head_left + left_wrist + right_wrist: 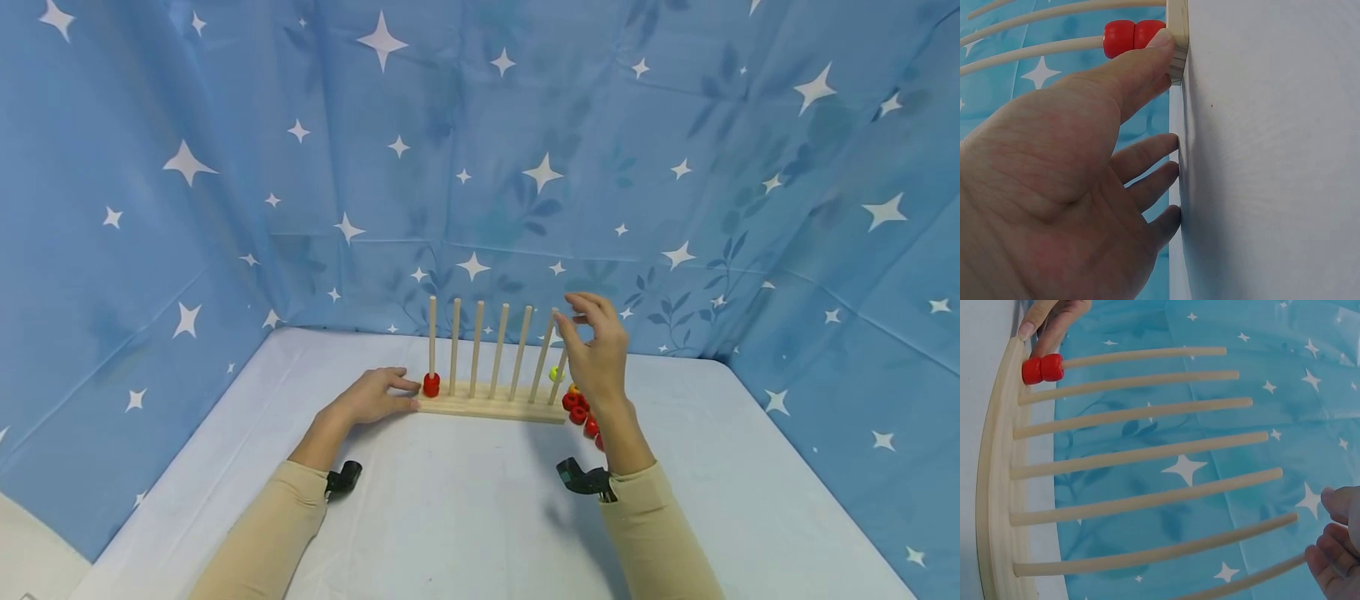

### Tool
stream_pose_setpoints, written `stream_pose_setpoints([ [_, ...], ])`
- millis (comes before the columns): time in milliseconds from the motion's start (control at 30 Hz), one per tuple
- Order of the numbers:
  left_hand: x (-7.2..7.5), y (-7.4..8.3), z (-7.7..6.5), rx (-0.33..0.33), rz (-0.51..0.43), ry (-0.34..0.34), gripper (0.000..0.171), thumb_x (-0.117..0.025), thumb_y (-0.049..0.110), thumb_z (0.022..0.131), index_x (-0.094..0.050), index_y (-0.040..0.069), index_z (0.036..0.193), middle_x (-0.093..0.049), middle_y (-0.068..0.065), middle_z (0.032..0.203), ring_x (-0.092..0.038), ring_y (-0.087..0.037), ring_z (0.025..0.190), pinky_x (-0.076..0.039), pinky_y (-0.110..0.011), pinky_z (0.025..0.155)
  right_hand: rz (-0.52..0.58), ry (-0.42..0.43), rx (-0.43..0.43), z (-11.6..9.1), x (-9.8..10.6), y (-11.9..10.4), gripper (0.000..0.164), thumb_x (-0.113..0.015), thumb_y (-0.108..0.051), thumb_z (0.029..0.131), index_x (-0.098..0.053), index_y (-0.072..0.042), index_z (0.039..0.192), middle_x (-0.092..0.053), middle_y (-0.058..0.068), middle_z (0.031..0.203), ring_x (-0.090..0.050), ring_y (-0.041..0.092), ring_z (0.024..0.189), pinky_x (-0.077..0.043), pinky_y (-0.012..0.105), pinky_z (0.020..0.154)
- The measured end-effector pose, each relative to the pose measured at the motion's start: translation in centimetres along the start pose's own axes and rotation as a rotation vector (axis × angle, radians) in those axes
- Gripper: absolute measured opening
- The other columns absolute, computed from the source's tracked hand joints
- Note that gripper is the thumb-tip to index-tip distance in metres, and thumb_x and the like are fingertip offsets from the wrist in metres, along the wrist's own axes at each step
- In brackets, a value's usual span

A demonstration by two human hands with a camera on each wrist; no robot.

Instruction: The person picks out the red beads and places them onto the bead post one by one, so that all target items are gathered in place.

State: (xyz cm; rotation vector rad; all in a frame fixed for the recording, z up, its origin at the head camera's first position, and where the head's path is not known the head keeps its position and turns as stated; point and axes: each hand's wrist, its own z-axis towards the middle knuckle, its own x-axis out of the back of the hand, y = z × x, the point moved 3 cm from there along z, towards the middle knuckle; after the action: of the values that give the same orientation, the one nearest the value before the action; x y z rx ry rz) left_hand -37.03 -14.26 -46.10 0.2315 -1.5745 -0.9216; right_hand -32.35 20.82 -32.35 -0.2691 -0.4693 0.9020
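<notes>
A wooden peg rack (491, 407) with several upright pegs stands on the table. Two red beads (1042, 369) are stacked at the foot of its leftmost peg. My left hand (372, 395) holds the left end of the rack's base, thumb (1161, 39) and forefinger at its corner, the other fingertips resting on the table. Raised by the tops of the rightmost pegs is my right hand (600, 350), with thumb and fingers apart, loosely bent, and nothing seen between them. In the right wrist view, the same hand's fingers (1335, 550) show at the lower right edge.
Several loose red beads (577, 414) lie past the rack's right end, partly hidden by the right wrist. Among them are an orange bead (573, 389) and a yellow-green bead (556, 373). A blue star-patterned curtain (480, 167) hangs behind the white table (465, 517).
</notes>
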Motion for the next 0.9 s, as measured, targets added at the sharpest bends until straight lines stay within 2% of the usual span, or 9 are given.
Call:
stream_pose_setpoints([
  [200, 0.0, 0.0, -0.1, 0.014, 0.003, -0.005, 0.044, -0.075, 0.036, 0.096, -0.072, 0.014, 0.135, -0.043, -0.025, 0.161, -0.033, -0.050, 0.152, -0.029, -0.067, 0.121, -0.004, 0.015, -0.009, 0.1, 0.8, 0.7, 0.028, -0.074, -0.007, 0.096, -0.073, 0.004, 0.122, -0.068, 0.020, 0.123, -0.065, 0.035, 0.103, -0.057, 0.030, 0.085],
  [367, 0.0, 0.1, 0.0, 0.007, 0.004, -0.005, 0.044, -0.075, 0.035, 0.096, -0.073, 0.015, 0.135, -0.043, -0.026, 0.160, -0.033, -0.051, 0.151, -0.029, -0.068, 0.121, -0.001, 0.027, -0.020, 0.3, 1.2, 1.1, 0.028, -0.074, -0.007, 0.096, -0.073, 0.004, 0.122, -0.069, 0.020, 0.122, -0.064, 0.041, 0.104, -0.053, 0.018, 0.088],
  [467, -0.1, 0.1, 0.0, 0.006, 0.005, -0.005, 0.044, -0.076, 0.034, 0.096, -0.072, 0.014, 0.135, -0.043, -0.026, 0.160, -0.034, -0.051, 0.151, -0.029, -0.067, 0.121, -0.007, 0.036, -0.025, 0.2, 1.5, 1.4, 0.028, -0.075, -0.006, 0.096, -0.073, 0.005, 0.122, -0.069, 0.020, 0.122, -0.065, 0.039, 0.104, -0.051, 0.013, 0.087],
  [733, -0.1, 0.1, 0.0, 0.004, 0.001, -0.003, 0.044, -0.076, 0.034, 0.096, -0.073, 0.014, 0.134, -0.043, -0.026, 0.160, -0.034, -0.051, 0.151, -0.029, -0.067, 0.121, -0.037, 0.057, -0.041, 0.3, 2.2, 2.0, 0.029, -0.075, -0.005, 0.095, -0.072, 0.006, 0.121, -0.069, 0.022, 0.122, -0.065, 0.036, 0.105, -0.054, 0.018, 0.088],
  [900, 0.0, 0.2, 0.0, 0.013, 0.003, -0.007, 0.044, -0.075, 0.035, 0.096, -0.072, 0.015, 0.135, -0.043, -0.025, 0.161, -0.032, -0.050, 0.152, -0.028, -0.067, 0.122, -0.042, 0.040, -0.066, 0.3, 2.7, 2.4, 0.030, -0.075, -0.005, 0.095, -0.071, 0.006, 0.123, -0.068, 0.022, 0.123, -0.065, 0.038, 0.105, -0.052, 0.014, 0.089],
])
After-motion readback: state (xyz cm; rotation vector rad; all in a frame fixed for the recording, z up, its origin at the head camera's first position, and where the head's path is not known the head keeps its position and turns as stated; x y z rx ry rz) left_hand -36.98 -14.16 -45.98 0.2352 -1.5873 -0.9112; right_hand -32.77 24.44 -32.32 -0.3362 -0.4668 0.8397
